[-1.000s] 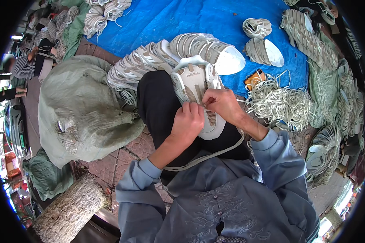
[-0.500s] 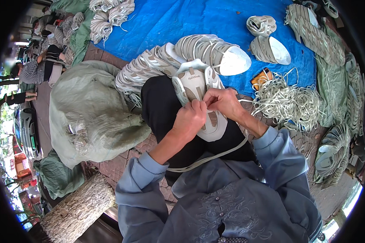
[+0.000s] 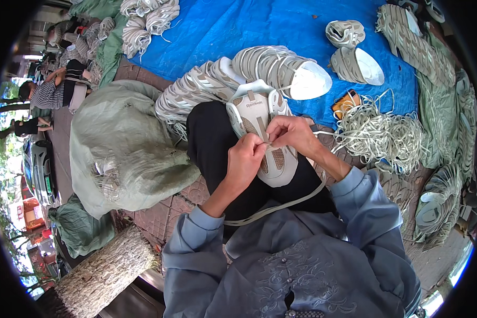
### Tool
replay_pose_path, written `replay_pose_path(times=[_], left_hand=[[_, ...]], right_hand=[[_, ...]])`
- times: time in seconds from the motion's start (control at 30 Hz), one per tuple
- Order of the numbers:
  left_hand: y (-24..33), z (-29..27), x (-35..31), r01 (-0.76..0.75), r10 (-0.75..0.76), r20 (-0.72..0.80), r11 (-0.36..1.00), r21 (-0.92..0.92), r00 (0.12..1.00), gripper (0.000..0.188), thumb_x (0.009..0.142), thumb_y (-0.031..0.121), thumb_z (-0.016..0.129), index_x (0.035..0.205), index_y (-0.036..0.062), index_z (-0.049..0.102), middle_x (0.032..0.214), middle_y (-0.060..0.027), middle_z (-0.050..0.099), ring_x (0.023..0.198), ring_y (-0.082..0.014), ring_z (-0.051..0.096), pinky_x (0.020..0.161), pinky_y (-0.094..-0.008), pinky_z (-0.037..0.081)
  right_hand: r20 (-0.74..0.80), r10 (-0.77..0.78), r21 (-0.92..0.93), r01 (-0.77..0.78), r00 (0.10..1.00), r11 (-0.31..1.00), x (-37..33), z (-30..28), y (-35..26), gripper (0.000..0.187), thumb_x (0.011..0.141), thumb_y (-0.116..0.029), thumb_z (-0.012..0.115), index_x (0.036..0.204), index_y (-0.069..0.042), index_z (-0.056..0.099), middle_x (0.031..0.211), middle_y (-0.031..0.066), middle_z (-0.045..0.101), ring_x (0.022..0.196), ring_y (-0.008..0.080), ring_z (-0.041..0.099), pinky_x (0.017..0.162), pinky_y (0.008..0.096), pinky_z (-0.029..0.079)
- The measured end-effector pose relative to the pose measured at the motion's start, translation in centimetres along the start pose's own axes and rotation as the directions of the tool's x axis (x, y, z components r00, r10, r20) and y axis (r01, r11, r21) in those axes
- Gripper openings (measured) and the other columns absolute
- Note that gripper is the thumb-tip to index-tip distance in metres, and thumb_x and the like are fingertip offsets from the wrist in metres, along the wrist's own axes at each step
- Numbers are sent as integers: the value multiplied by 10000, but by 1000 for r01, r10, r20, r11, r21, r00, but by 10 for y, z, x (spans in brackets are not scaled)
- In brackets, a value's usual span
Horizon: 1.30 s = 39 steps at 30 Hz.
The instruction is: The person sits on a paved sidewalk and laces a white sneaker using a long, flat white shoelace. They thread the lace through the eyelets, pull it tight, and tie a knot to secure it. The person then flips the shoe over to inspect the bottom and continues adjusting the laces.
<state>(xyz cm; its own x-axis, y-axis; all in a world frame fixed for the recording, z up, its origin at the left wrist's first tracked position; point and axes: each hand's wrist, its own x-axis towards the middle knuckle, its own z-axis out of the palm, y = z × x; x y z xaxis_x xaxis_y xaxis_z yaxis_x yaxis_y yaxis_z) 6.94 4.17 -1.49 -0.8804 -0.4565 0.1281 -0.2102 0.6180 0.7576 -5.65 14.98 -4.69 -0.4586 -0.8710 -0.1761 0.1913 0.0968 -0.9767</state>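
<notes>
A beige and white shoe upper [image 3: 278,170] with brown mesh rests across my lap, its tongue pointing away from me. My left hand [image 3: 245,161] is closed at its left side, thumb and forefinger pinched near the eyelets. From the right, my right hand [image 3: 293,136] pinches at the same spot, its fingertips touching those of the left. A pale end of lace shows between the fingertips, mostly hidden by them. Over my dark trousers [image 3: 206,132] hangs a long cream shoelace [image 3: 281,205], curving from the right of the upper toward my left thigh.
A nested row of shoe uppers [image 3: 196,87] curves beyond my knees onto a blue tarp [image 3: 212,26]. Right of it lies a tangled heap of laces [image 3: 379,135] with an orange-brown item [image 3: 346,103]. A grey-green sack [image 3: 127,143] stands left. Another person [image 3: 50,95] sits far left.
My left hand has turned more upright and its fingertips have moved in against the right hand's. The right hand stays pinched in about the same place; the whole view has shifted slightly.
</notes>
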Motion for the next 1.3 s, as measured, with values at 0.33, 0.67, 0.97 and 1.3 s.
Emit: replay_pose_path(times=[0.33, 0.67, 0.97, 1.3], left_hand=[[9, -29, -6, 325, -414, 161, 363, -873, 896, 65, 847, 53, 456, 824, -4, 476, 891, -132, 564, 593, -150, 583, 465, -225, 460], [11, -19, -6, 163, -145, -74, 897, 410, 987, 287, 720, 235, 643, 797, 4, 490, 642, -142, 567, 553, -299, 571, 479, -363, 456], [11, 5, -2, 413, -373, -245, 901, 133, 895, 205, 721, 154, 619, 682, 7, 482, 587, -122, 565, 516, -274, 553, 513, -333, 439], [13, 8, -14, 262, -523, -122, 598, -757, 843, 95, 817, 69, 520, 743, 14, 494, 646, -86, 584, 468, -89, 485, 418, -193, 362]], right_hand=[[113, 73, 264, -101, 991, 959, -2, -25, 4, 343, 549, 107, 660, 846, -32, 561, 745, 26, 582, 679, 86, 548, 625, 208, 451], [93, 82, 130, -93, 992, 987, -6, -23, 0, 261, 566, 91, 639, 791, -24, 573, 699, 18, 571, 642, 80, 534, 588, 203, 424], [67, 46, 176, -57, 997, 983, -9, -24, 7, 260, 569, 85, 627, 801, -20, 578, 704, 22, 579, 639, 76, 540, 592, 200, 430], [53, 61, -129, -54, 997, 990, -18, -36, -7, 235, 591, 66, 632, 802, -23, 579, 708, 3, 578, 646, 64, 536, 595, 206, 432]])
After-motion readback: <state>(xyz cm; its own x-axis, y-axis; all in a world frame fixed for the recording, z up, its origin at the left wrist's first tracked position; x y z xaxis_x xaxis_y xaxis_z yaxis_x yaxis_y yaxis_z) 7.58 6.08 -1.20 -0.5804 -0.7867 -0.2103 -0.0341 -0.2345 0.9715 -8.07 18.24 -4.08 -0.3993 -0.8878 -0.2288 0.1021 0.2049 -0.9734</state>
